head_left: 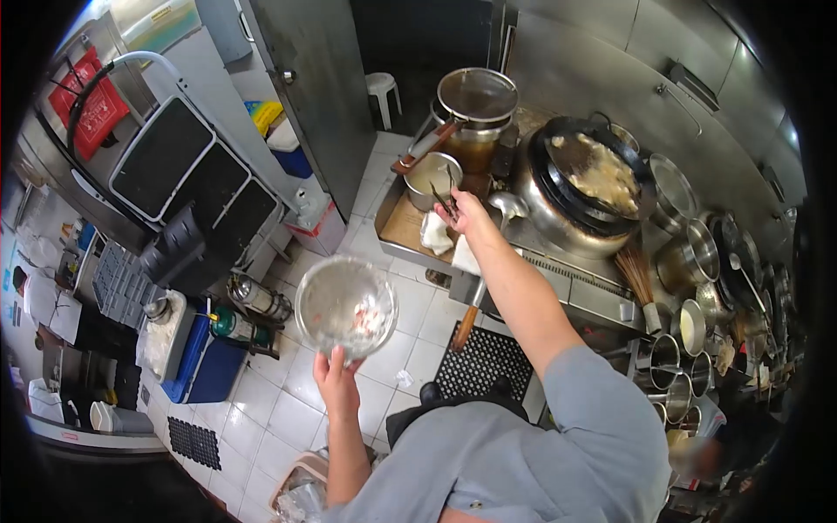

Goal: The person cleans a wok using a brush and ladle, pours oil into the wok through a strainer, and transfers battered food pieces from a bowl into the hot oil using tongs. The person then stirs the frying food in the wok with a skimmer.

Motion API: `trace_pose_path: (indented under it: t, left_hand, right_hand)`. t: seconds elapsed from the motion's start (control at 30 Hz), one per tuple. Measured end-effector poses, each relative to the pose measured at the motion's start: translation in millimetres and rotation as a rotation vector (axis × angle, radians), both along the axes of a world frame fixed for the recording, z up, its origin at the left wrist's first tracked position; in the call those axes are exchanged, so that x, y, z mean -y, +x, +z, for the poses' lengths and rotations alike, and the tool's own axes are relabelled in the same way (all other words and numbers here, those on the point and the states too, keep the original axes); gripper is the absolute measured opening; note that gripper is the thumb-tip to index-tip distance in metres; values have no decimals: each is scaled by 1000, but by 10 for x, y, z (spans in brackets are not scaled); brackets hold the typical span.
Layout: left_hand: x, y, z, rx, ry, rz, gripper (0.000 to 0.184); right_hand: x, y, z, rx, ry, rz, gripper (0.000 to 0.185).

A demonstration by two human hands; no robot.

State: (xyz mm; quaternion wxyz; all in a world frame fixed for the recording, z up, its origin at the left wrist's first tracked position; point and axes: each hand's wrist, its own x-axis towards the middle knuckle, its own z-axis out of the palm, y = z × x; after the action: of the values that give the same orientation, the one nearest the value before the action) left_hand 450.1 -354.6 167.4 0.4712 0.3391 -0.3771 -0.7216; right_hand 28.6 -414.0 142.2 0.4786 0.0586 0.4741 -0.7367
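My left hand (337,383) grips the rim of a round metal bowl (321,327), holding it over the tiled floor. Some pale and pinkish bits lie inside the bowl. Stretched out over the stove counter, my right hand (468,214) is closed on dark tongs (443,207). The tips of the tongs reach the near edge of a small pot (422,177) of pale liquid; whether they touch it I cannot tell. A white cloth (436,234) lies just below that hand. To its right rests a long ladle (508,205) with a wooden handle.
Pale pieces of food are in a large black wok (555,157) on the stove. A mesh strainer (478,94) sits over a pot behind the small one. A bamboo brush (635,277) stands at right. A folded step ladder (166,157) and blue cooler (202,362) are at left.
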Motion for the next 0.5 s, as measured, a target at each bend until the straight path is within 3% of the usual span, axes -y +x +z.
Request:
trace_pose_path:
  t: [0.07,0.13,0.17,0.2,0.27,0.33,0.37,0.4,0.43,0.5]
  left_hand:
    - [-30,203,-93,-17,0,43,23]
    - [-74,368,-176,12,55,54,21]
    - [-89,417,-207,16,48,52,21]
    - [-106,451,-233,16,90,57,19]
    - [-121,496,-262,29,125,30,18]
    - [-110,427,-237,30,168,41,18]
    - [-99,384,-208,36,180,12,18]
    - [-68,339,-202,43,177,-32,18]
    - [-35,284,-201,44,190,-90,19]
    - [34,118,-135,51,196,-207,18]
  right_hand:
    - [258,-141,-27,74,-76,30,46]
    - [303,29,187,48,-187,-161,54]
    - [324,-35,144,236,-250,-104,65]
    - [303,-5,121,244,-254,-110,65]
    - [110,125,12,394,-357,50,67]
    - [-294,365,-385,83,-511,409,61]
    - [-512,626,-445,147,-295,421,56]
    - [-834,934,-385,6,-223,503,54]
    - [-1180,1130,-315,43,-149,616,52]
    - [-1796,1354,-566,-63,-6,731,51]
